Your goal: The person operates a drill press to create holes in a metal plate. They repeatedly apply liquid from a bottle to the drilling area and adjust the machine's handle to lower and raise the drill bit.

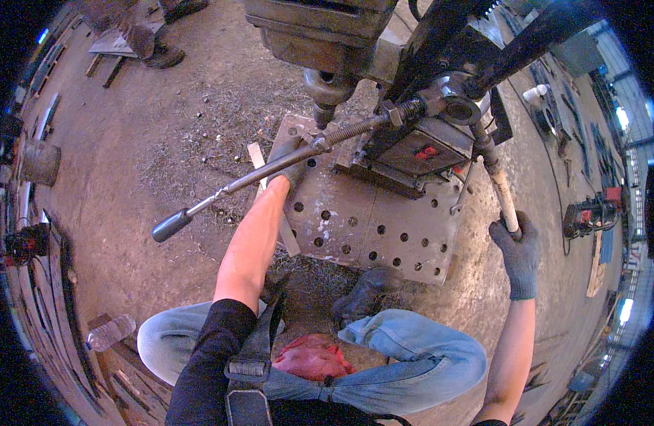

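Note:
A magnetic drill (320,35) stands on a steel plate (334,234) with several round holes. Its chuck (323,92) points down at the plate's far left part. In a grey glove, my right hand (517,252) is closed round the pale end of a feed lever (501,188) on the drill's right side. Another feed lever (270,170) with a black grip slants out to the left, crossing in front of my gloved left hand (293,160). That hand rests at the plate's left edge near the chuck, its fingers mostly hidden. A wooden strip (287,231) lies below it.
Metal shavings (192,135) litter the ground left of the plate. A wrench (465,188) is at the plate's right edge. A plastic bottle (112,332) lies near my left knee. Another person's shoe (163,57) shows at the far left. A red-and-black machine (589,216) stands at right.

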Demonstrator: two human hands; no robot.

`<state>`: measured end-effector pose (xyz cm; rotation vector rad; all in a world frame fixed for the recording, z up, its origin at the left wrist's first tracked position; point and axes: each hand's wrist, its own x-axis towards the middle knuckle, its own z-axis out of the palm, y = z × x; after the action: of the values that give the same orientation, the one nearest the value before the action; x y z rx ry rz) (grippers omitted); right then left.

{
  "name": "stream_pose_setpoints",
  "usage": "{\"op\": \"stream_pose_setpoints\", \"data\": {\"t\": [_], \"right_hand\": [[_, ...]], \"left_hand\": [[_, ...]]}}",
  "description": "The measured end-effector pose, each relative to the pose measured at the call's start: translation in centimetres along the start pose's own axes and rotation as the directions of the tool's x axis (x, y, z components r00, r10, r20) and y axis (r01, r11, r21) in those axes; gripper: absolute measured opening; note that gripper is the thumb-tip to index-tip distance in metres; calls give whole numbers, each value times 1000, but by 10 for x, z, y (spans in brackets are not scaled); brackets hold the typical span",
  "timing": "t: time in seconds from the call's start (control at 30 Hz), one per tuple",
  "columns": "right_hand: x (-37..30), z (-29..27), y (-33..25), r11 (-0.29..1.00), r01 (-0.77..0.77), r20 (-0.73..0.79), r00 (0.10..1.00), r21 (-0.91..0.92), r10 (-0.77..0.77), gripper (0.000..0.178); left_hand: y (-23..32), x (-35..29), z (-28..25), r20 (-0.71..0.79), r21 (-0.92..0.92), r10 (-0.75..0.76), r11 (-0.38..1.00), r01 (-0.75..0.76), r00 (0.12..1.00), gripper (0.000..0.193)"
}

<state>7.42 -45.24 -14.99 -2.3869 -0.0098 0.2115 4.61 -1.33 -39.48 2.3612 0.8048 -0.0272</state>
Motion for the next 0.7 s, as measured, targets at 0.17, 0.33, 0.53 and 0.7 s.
{"op": "stream_pose_setpoints", "data": {"t": [0.17,0.33,0.53,0.7], "right_hand": [[-2,0,-5,1000,30,-1,1000,-8,-30,42],[-7,-1,-13,1000,4,-6,1000,-24,-4,40],[-8,-4,-1,1000,19,-20,1000,14,-19,38],[6,11,-16,993,118,27,993,15,-118,38]], "left_hand": [[-23,2,14,-133,-119,85,988,-101,987,40],[-42,20,7,-187,-400,-57,916,-23,981,50],[-64,29,-1,-292,-429,-172,903,32,941,54],[-120,18,-1,-367,-341,-85,939,-49,926,53]]}}
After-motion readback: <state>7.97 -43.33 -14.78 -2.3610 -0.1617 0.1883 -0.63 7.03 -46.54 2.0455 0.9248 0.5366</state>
